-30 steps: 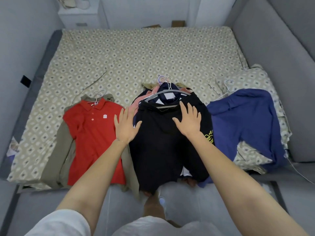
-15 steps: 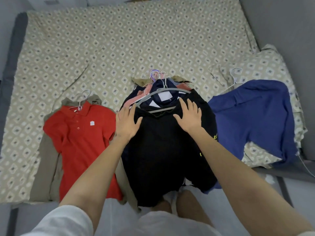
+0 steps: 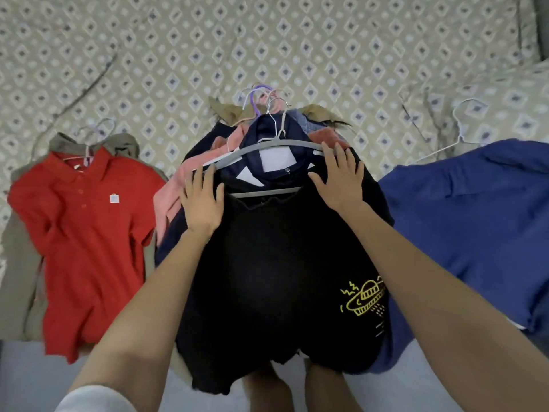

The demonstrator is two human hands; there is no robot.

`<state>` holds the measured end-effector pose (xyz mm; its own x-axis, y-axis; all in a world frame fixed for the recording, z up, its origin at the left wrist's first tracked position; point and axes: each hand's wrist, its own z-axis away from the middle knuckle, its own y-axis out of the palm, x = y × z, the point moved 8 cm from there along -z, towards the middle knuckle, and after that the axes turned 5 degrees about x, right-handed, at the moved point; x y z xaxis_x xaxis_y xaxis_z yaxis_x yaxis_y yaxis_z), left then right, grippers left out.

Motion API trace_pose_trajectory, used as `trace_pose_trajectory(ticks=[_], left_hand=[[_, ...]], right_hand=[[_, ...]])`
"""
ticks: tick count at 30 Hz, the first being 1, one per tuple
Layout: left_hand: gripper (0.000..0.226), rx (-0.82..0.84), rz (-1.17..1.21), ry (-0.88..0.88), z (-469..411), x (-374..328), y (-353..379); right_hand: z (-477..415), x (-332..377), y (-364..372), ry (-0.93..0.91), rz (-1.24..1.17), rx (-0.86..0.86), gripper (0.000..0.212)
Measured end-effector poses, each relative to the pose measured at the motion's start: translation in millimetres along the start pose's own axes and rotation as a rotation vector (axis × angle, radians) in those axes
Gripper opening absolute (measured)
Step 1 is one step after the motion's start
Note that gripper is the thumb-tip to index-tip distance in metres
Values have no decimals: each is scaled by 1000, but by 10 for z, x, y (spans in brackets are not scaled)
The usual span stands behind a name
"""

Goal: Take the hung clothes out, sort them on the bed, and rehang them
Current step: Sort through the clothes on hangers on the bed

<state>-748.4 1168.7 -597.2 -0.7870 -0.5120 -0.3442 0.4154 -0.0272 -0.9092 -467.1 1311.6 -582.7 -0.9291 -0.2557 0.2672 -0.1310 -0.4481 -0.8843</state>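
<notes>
Bed sheet (image 3: 178,55), tan with a pale diamond print and creased, fills the view; a matching pillow (image 3: 520,93) lies at its right edge and pale grey floor (image 3: 29,376) runs along the foot. Three lots lie on it: red polo (image 3: 83,233) over an olive garment (image 3: 17,263) at left, a centre pile topped by the black garment (image 3: 267,278) on a grey hanger (image 3: 237,154), and a blue garment (image 3: 475,218) at right. Left hand (image 3: 202,206) and right hand (image 3: 338,182) lie flat on the black garment's shoulders, fingers straight, grasping nothing, fingertips at the hanger's arms.
</notes>
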Motion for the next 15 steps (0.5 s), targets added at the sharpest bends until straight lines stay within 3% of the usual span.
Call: trace_pose_trajectory(ticks=[8,12,15], left_hand=[[33,-135,-52,-109,-74,-88,-76],[31,-128,16,-50,155,-210,-287],[28,-89,85,1,394,-256,-463]], right_hand=[[-222,-197,-4,-52,10,-59,52],[-30,-244,-217,-53,-54,-105,52],[202,-243,-399,-75,-119,-77,38]])
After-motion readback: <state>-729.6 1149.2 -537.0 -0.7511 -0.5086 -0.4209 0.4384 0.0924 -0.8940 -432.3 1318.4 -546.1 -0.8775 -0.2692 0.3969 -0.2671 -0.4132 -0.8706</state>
